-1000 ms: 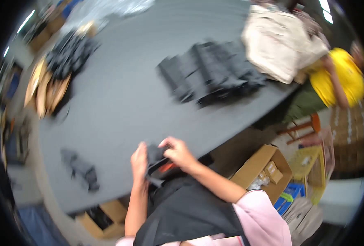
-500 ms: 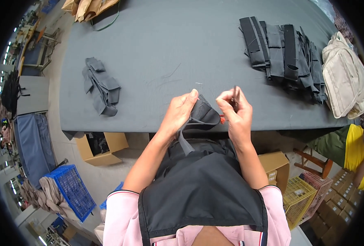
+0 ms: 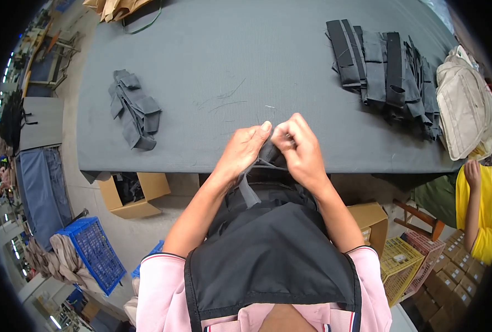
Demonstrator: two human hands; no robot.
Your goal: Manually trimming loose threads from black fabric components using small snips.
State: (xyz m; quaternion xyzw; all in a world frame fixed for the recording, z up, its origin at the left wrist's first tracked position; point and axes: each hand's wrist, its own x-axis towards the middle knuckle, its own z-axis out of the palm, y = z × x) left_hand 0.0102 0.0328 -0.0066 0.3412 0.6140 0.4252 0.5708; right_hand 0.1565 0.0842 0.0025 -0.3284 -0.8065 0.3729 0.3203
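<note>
My left hand [image 3: 242,148] grips a dark grey fabric piece [image 3: 250,191] at the table's near edge, thumb on top. A narrow tail of the fabric hangs below that hand over my black apron. Close against the same piece is my right hand [image 3: 300,146], its fingers curled in a pinch and slightly blurred. What sits between those fingers is mostly hidden; only something small and dark shows. To the left lies a small pile of folded grey fabric strips [image 3: 135,110]. A larger stack of dark fabric pieces [image 3: 376,72] rests at the far right.
A grey cloth covers the table [image 3: 213,66], with loose threads on it. A beige backpack [image 3: 462,105] sits at the right edge, near a person in yellow [image 3: 481,221]. Below are cardboard boxes [image 3: 141,207], a blue crate [image 3: 95,254], a yellow crate [image 3: 395,263] and a wooden stool [image 3: 423,218].
My right hand has moved left, closing the gap to the fabric in my left hand. A small red bit beside it no longer shows. The person in yellow has come further into view.
</note>
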